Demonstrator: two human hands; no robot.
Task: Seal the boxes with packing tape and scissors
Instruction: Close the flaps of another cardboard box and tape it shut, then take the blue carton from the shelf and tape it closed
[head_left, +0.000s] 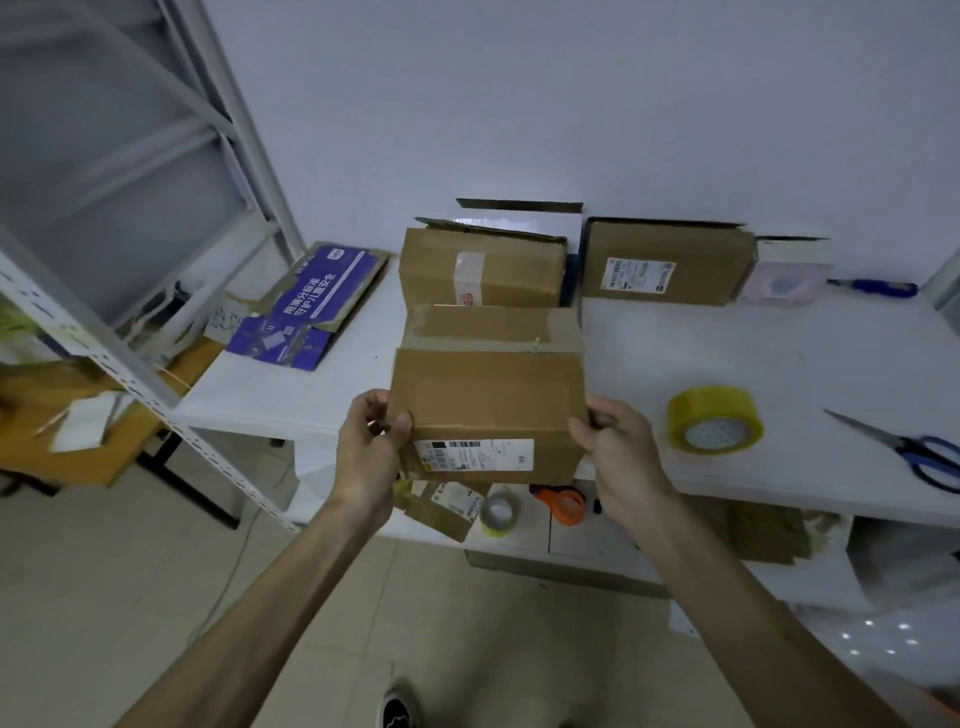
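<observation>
I hold a small brown cardboard box above the front edge of the white table. My left hand grips its left side and my right hand grips its right side. A white shipping label faces me on the box's front. Its top flaps lie closed with old tape across them. A roll of yellowish packing tape lies on the table to the right of the box. Blue-handled scissors lie at the far right edge. Two more brown boxes stand at the back against the wall.
A flattened blue printed carton lies at the table's back left. A metal shelf frame stands on the left. On a lower shelf sit another tape roll and an orange tape dispenser. A blue-handled tool lies back right.
</observation>
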